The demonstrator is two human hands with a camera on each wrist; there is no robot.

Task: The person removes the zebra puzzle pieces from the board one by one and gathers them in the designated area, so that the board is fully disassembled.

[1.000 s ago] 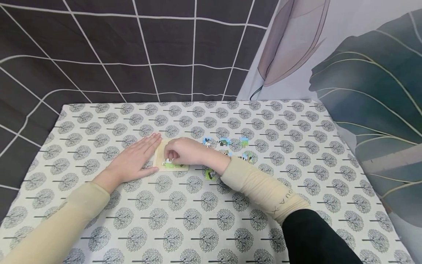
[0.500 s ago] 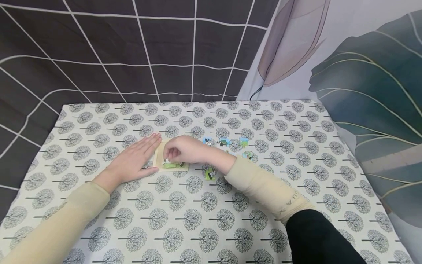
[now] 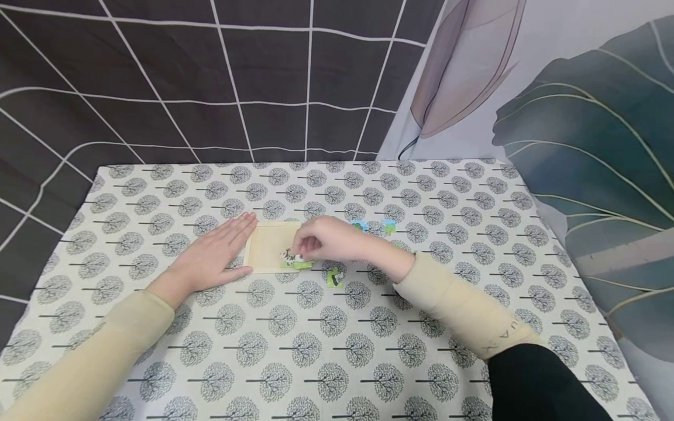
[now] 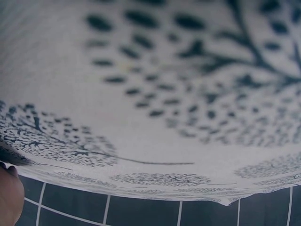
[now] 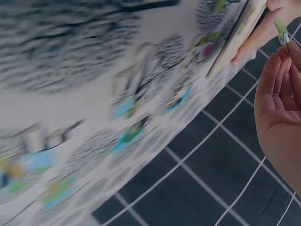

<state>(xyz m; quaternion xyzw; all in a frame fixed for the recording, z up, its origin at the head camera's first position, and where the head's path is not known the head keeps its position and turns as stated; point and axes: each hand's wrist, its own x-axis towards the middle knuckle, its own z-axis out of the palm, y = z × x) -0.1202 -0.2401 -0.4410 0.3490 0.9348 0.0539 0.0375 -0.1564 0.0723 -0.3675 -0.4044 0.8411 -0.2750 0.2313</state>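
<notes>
My left hand (image 3: 213, 251) lies flat with straight fingers along the left edge of a shallow wooden puzzle tray (image 3: 263, 242). Over the tray's right side, my right hand (image 3: 329, 238) pinches a green puzzle piece with black and white markings (image 3: 295, 259). In the right wrist view that piece (image 5: 281, 34) stands tilted between thumb and fingertips. Bare pale wood shows in the left part of the tray; its right part is partly covered by the hand. A loose green puzzle piece with a black and white animal (image 3: 335, 277) lies just right of the tray.
Blue and green puzzle pieces lie behind the right forearm, one with a dark shape (image 3: 359, 224) and one mostly green (image 3: 389, 227). The right wrist view shows several blurred pieces on the tree-print tablecloth (image 3: 279, 321). A dark gridded curtain (image 3: 274, 70) hangs beyond the table.
My right hand has moved right from the tray's middle, taking the puzzle piece along from the lower part of the tray. The left hand stays in place.
</notes>
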